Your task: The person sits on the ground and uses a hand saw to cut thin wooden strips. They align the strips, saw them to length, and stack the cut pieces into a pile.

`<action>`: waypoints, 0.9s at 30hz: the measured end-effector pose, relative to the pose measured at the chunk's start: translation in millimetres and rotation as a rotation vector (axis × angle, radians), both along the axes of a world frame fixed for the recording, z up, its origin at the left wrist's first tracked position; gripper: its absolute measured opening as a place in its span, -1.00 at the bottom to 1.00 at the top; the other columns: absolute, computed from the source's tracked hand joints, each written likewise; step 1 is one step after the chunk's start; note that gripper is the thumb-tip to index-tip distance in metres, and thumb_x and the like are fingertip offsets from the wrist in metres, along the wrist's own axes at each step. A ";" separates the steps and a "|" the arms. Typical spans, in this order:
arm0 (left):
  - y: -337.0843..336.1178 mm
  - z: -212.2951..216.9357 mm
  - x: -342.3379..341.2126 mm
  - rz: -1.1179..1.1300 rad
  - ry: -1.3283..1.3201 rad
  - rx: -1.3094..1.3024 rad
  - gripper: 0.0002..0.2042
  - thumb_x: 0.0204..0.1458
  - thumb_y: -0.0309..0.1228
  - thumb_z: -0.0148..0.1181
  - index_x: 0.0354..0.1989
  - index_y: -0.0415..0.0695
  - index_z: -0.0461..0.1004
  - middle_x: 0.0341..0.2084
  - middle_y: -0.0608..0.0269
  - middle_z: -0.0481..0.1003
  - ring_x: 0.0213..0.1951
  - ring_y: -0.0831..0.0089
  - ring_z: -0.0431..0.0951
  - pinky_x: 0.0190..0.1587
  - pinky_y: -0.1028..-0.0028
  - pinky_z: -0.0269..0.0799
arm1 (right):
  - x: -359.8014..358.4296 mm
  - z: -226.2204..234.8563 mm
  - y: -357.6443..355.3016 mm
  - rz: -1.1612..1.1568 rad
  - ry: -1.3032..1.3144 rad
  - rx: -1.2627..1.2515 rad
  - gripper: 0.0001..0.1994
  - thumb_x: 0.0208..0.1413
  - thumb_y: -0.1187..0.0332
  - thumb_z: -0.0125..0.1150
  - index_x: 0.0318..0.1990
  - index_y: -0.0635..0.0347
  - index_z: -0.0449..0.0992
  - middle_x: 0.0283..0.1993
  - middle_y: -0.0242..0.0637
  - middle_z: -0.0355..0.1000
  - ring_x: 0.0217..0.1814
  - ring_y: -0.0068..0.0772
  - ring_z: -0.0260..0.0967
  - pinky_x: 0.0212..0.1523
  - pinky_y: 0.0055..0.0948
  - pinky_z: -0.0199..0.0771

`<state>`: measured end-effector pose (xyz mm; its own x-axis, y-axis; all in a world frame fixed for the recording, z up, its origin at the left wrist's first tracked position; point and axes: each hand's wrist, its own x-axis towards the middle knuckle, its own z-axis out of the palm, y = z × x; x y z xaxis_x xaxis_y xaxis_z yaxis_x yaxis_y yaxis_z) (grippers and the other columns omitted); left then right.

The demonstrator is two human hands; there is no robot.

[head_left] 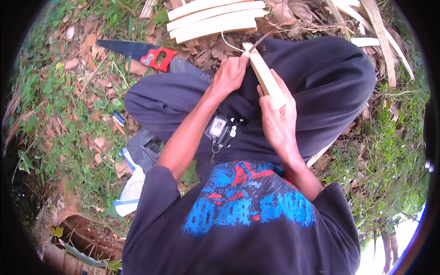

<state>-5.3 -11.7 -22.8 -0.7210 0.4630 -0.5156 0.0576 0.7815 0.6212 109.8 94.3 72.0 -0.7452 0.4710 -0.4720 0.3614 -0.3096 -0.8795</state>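
Right hand (pixel 279 117) clamped round pale strip (pixel 266 75) over the lap, long axis running from lower right up toward upper left. Left hand (pixel 229 73) closed on a blade (pixel 259 42) at its far tip. Saw (pixel 137 52) lying on leaves.

Outdoors, daylight. Ground (pixel 68 119) w/ grass, weeds & dry brown leaves. Pale split wood strips (pixel 215 18) piled at top edge; red-handled handsaw (pixel 137 52) top left. Dug soil pit (pixel 87 238) bottom-left corner.
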 end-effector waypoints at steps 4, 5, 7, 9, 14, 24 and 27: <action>-0.9 15.1 5.8 0.052 -0.114 0.098 -0.37 0.28 -0.01 -0.28 -0.55 -0.40 0.36 -0.60 -0.32 0.39 -0.36 -0.29 0.44 -0.33 0.00 0.29 | -10.4 2.2 26.8 -0.034 0.002 -0.081 -0.53 0.19 0.40 -0.01 0.20 0.55 0.23 -0.01 -0.11 0.33 -0.01 -0.44 0.29 0.05 -0.46 0.33; -5.7 21.7 9.9 0.042 -0.141 0.106 -0.35 0.28 0.00 -0.28 -0.58 -0.41 0.35 -0.62 -0.33 0.37 -0.36 -0.30 0.43 -0.35 0.00 0.28 | -9.8 2.4 28.7 -0.034 -0.002 -0.091 -0.54 0.23 0.38 -0.03 0.20 0.56 0.22 0.11 0.00 0.34 0.14 -0.34 0.34 0.22 -0.41 0.36; -17.1 32.3 19.8 0.041 -0.190 0.035 -0.35 0.28 0.02 -0.27 -0.58 -0.42 0.33 -0.63 -0.34 0.35 -0.38 -0.32 0.40 -0.37 0.01 0.28 | -8.2 -2.7 27.0 -0.061 0.032 -0.069 -0.52 0.20 0.36 0.04 0.20 0.53 0.24 -0.15 -0.26 0.35 -0.22 -0.61 0.23 -0.20 -0.60 0.28; -21.0 33.1 22.1 0.044 -0.221 -0.009 -0.34 0.27 0.04 -0.25 -0.59 -0.41 0.33 -0.63 -0.34 0.34 -0.37 -0.34 0.35 -0.39 0.01 0.27 | -3.6 -3.7 24.1 -0.067 0.053 -0.050 -0.51 0.18 0.36 0.08 0.19 0.51 0.25 -0.25 -0.36 0.38 -0.37 -0.73 0.21 -0.37 -0.68 0.28; -19.1 15.2 20.4 0.000 -0.071 -0.007 -0.35 0.29 0.02 -0.27 -0.58 -0.40 0.34 -0.69 -0.24 0.30 -0.53 -0.13 0.33 -0.42 0.07 0.27 | -0.8 -4.3 23.3 -0.131 0.057 -0.143 -0.49 0.16 0.37 0.09 0.21 0.51 0.24 -0.09 -0.22 0.42 -0.17 -0.62 0.33 -0.15 -0.63 0.36; -0.2 -11.0 -13.2 -0.024 0.017 -0.120 -0.39 0.28 -0.08 -0.28 -0.50 -0.44 0.47 -0.47 -0.46 0.43 -0.26 -0.35 0.46 -0.17 -0.05 0.39 | -5.0 0.2 6.5 -0.024 0.042 -0.019 -0.46 0.17 0.28 0.11 0.21 0.50 0.23 -0.03 -0.09 0.40 -0.05 -0.48 0.36 -0.03 -0.51 0.38; -5.7 -13.6 -7.3 0.026 0.027 -0.120 -0.39 0.28 -0.08 -0.28 -0.47 -0.45 0.48 -0.46 -0.47 0.42 -0.25 -0.34 0.46 -0.17 -0.04 0.39 | -3.0 -13.6 6.7 0.028 0.099 0.069 -0.42 0.22 0.18 0.12 0.20 0.54 0.23 0.14 0.02 0.30 0.13 -0.33 0.35 0.20 -0.41 0.36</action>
